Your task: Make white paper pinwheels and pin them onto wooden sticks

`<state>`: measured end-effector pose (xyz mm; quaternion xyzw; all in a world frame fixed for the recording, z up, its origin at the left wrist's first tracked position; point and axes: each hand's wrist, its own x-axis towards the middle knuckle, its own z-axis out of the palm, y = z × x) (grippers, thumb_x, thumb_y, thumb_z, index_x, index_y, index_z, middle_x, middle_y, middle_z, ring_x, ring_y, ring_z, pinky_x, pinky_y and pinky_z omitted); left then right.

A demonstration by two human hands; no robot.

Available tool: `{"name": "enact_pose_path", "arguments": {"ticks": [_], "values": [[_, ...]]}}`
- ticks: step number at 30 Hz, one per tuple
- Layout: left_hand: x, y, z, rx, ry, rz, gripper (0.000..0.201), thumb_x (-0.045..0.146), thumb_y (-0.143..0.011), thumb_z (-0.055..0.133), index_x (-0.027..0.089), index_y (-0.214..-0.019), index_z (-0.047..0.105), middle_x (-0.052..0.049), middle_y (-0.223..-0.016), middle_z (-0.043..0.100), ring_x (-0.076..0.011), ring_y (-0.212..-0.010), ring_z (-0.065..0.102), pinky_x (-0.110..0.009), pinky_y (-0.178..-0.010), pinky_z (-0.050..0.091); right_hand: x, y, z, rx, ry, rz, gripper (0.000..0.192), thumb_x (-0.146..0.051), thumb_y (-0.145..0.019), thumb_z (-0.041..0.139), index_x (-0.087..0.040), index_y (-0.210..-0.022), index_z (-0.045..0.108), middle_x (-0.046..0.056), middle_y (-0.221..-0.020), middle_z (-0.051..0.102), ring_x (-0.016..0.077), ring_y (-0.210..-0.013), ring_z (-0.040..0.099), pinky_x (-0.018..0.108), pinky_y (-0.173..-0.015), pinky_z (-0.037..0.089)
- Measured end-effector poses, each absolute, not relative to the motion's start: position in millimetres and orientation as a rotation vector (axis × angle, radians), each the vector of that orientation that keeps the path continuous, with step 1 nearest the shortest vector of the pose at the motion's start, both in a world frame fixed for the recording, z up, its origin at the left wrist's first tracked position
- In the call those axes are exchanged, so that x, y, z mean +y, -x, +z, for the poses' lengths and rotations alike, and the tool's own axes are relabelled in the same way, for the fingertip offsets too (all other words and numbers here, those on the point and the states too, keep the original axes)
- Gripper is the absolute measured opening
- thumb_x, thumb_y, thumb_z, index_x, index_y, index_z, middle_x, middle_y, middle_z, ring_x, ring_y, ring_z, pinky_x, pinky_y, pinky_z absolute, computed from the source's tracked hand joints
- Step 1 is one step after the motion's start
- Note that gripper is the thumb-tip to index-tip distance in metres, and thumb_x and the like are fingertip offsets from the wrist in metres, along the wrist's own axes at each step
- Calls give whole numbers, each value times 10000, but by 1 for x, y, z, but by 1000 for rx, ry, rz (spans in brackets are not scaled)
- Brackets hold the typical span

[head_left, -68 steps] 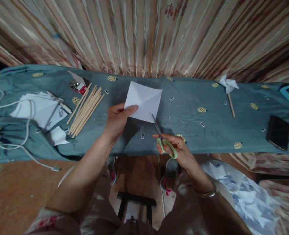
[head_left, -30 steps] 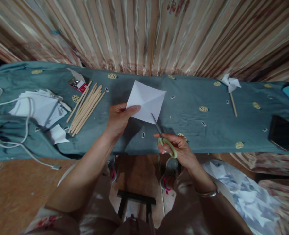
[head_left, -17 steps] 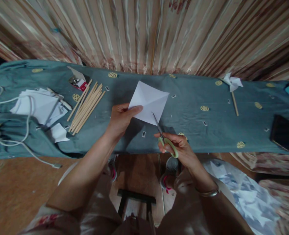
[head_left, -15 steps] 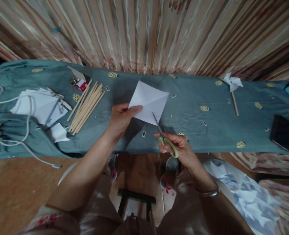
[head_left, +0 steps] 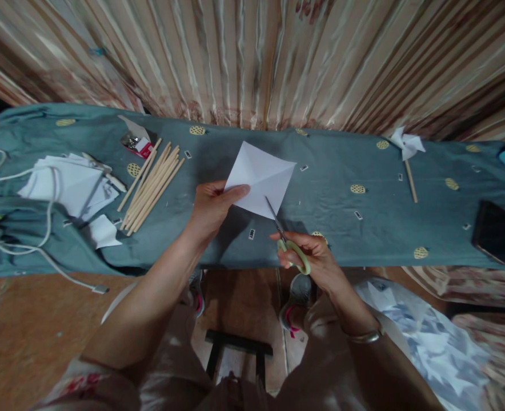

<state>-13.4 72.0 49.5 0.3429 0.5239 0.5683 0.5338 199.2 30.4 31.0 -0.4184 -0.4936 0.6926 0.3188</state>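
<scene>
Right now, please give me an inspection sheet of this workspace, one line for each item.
Surface: table under a blue-grey cloth.
Job's things: white paper square; scissors, blades at its lower edge.
Clutter: wooden sticks, paper pile, small red box, pinwheel, phone.
Grippers: left hand pinches the paper; right hand holds the scissors.
Cables: white cable at the left.
Surroundings: striped curtain behind.

Open cloth right of the paper; sticks crowding the left
</scene>
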Motion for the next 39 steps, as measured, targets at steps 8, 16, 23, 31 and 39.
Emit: {"name": "enact_pose_path", "arguments": {"ticks": [8,16,23,31,39], "values": [[71,12,47,1224,-811,1324,115,300,-658,791,196,-696,762,-22,-726,735,-152,-648,638,-268,-646,502,31,-199,32,-1279,1131,1817,364,-418,-683,819,-215,-978,753,-43,-574,600,79,-506,509,227,-498,446],[70,10,48,1245,-798,1301,75,275,-672,774,211,-710,766,-20,-738,742,-158,-654,647,-272,-641,503,31,-200,33,-1276,1122,1836,358,-407,-687,821,-220,-984,749,-45,-589,602,79,-519,520,228,-518,467],[69,8,50,1247,-799,1285,62,275,-683,759,218,-707,768,-19,-737,743,-161,-656,647,-276,-652,505,31,-198,34,-1244,1159,1822,380,-434,-648,837,-214,-946,754,-53,-554,593,78,-488,507,230,-490,466],[68,8,50,1278,-788,1268,57,278,-673,777,226,-694,764,-24,-748,746,-181,-679,659,-286,-646,504,31,-199,32,-1294,1146,1803,361,-426,-686,815,-216,-972,750,-41,-575,608,85,-498,519,233,-495,470],[68,8,49,1276,-793,1274,62,276,-675,771,216,-682,759,-23,-724,737,-164,-647,644,-280,-634,492,30,-199,32,-1311,1122,1801,345,-432,-701,805,-218,-966,752,-40,-583,607,81,-495,516,234,-497,477]]}}
